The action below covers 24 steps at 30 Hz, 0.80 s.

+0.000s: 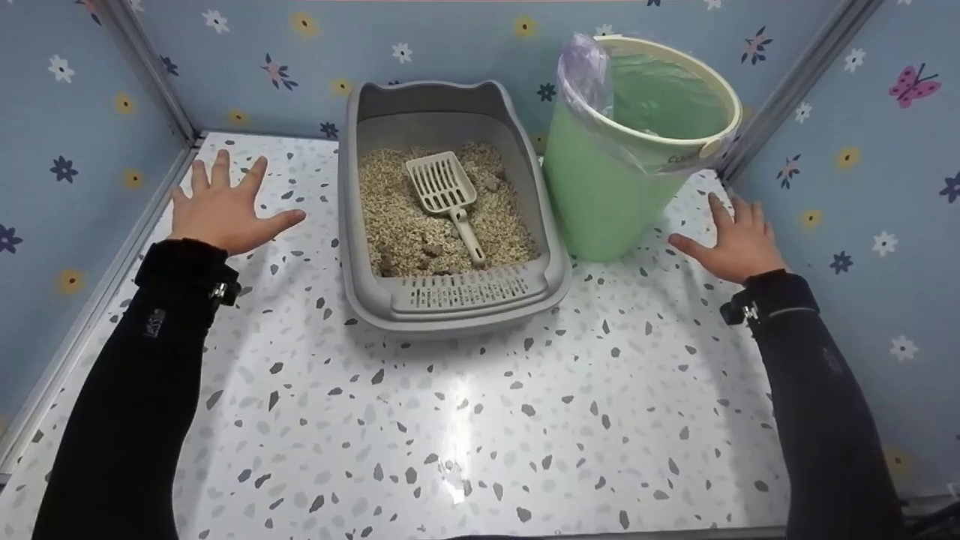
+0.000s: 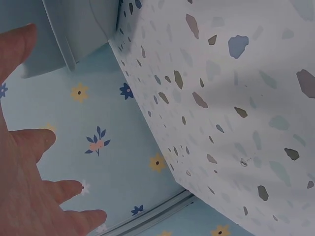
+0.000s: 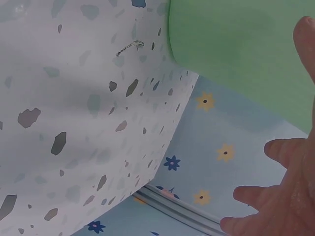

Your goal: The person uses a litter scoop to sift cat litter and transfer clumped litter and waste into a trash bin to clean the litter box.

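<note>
My left hand (image 1: pixel 217 206), fingers spread, is held over the speckled surface left of a grey litter box (image 1: pixel 457 319). It holds nothing; the left wrist view shows its fingers apart in the air. Granular litter with darker clumps (image 1: pixel 382 180) fills the box, and a beige slotted litter scoop (image 1: pixel 442 184) lies on it, handle toward me. To the right of the box stands a green trash bin (image 1: pixel 607 202) with a translucent bag over its rim. My right hand (image 1: pixel 739 244), fingers also spread, is just right of the bin and holds nothing.
Blue flower-patterned panels (image 1: pixel 465 45) close off the back and both sides, joined by grey corner strips. The white speckled surface (image 1: pixel 465 420) stretches in front of the box. In the right wrist view a small dark thread-like scrap (image 3: pixel 130 47) lies near the bin's base.
</note>
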Each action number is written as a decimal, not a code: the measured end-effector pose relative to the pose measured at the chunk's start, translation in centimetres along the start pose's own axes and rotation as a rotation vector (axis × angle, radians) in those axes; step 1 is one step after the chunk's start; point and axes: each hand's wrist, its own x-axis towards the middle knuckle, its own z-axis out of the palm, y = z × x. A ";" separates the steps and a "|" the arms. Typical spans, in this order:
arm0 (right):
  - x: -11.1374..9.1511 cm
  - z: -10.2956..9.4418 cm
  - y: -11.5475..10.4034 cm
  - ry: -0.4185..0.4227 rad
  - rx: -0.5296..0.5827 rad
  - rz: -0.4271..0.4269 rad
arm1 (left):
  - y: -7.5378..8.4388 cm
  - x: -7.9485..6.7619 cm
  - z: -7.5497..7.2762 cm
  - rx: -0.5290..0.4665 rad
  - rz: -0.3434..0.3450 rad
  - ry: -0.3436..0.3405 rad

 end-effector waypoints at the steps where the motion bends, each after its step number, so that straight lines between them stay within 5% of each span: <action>1: 0.1 0.0 -0.1 0.000 -0.003 -0.002 | -0.1 0.0 0.0 -0.003 -0.002 -0.001; 18: -1.0 -1.2 -0.3 0.001 0.032 -0.013 | 0.4 0.9 0.6 -0.061 0.027 -0.001; 24: -2.1 -1.2 -2.1 0.042 0.045 -0.033 | 1.7 0.8 1.2 -0.208 0.021 0.022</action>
